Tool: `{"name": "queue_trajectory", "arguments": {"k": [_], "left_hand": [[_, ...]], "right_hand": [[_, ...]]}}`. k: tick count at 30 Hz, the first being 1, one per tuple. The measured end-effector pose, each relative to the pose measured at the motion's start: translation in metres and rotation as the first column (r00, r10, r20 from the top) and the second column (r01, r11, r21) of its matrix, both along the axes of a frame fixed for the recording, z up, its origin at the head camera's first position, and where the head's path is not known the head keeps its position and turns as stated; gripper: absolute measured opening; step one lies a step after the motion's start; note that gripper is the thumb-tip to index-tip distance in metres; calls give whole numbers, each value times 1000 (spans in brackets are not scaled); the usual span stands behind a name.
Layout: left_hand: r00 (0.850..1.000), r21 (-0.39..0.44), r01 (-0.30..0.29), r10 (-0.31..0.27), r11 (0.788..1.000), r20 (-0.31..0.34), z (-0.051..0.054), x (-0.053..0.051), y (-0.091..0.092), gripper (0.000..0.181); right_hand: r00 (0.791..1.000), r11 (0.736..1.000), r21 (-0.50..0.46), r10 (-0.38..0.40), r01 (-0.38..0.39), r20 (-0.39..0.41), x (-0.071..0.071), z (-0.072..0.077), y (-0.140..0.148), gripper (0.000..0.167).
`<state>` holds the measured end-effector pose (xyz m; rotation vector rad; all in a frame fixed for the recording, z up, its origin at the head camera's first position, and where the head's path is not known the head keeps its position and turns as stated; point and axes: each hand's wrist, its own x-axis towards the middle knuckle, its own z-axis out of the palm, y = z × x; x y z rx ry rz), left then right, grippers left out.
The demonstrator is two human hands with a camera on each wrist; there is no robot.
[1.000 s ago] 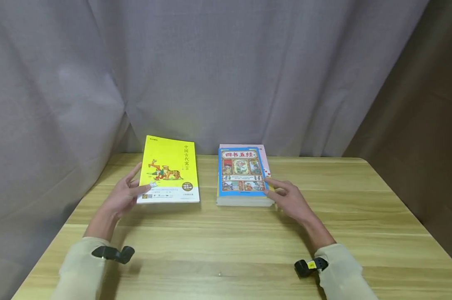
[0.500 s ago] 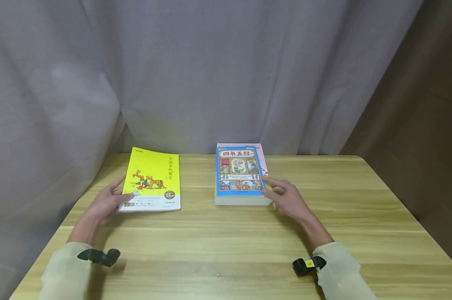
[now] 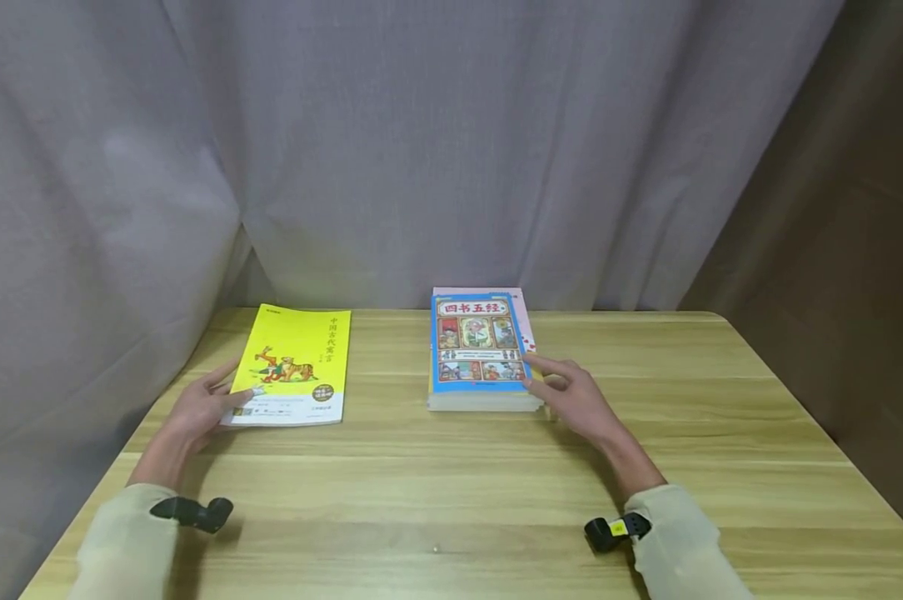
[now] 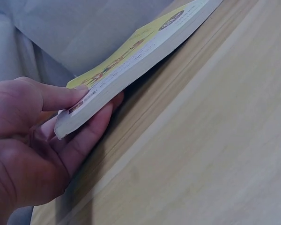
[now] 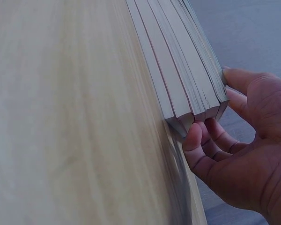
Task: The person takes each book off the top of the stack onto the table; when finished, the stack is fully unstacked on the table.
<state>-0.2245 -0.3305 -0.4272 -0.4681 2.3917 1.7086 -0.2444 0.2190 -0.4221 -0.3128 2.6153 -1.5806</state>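
In the head view my left hand [image 3: 200, 408] grips the lower left corner of a yellow paperback book [image 3: 294, 350] with a tiger picture. My thumb presses on its cover and my fingers lie beneath, as the left wrist view shows. That corner is held off the tabletop; whether the far side touches cannot be seen. At the centre lies a stack of books, topped by a blue illustrated book [image 3: 481, 342]. My right hand [image 3: 575, 400] holds the stack's near right corner, with curled fingers against its side. Page edges [image 5: 182, 61] of several books face the right wrist camera.
A pink book [image 3: 525, 321] sticks out under the blue one at the back and right. The wooden table [image 3: 436, 492] spans both hands and ends at a grey curtain [image 3: 391, 150]. Black wrist cameras sit on both sleeves.
My left hand has carried the yellow book leftward and down toward the table, slowing in the last half second. The right hand and the stack stay in place.
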Motion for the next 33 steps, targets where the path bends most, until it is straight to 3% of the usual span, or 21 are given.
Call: {"name": "queue_trajectory", "arguments": {"k": [7,15,22,33], "left_hand": [[999,-124,-40,40,991,3,-2,-1,-10,82],[995,-142,-97,98,985,1,0,0,-16,81],[990,-235,-139,135,962,-32,1,-2,-23,77],[992,-293,-120,122,949,-11,6,-5,-39,76]], "right_hand": [[1000,1000,6,-11,11,-5,2,1,0,55],[1000,1000,21,-3,3,-8,2,0,1,55],[1000,1000,17,3,-3,-4,1,0,2,55],[1000,1000,21,-3,2,14,2,1,1,53]]}}
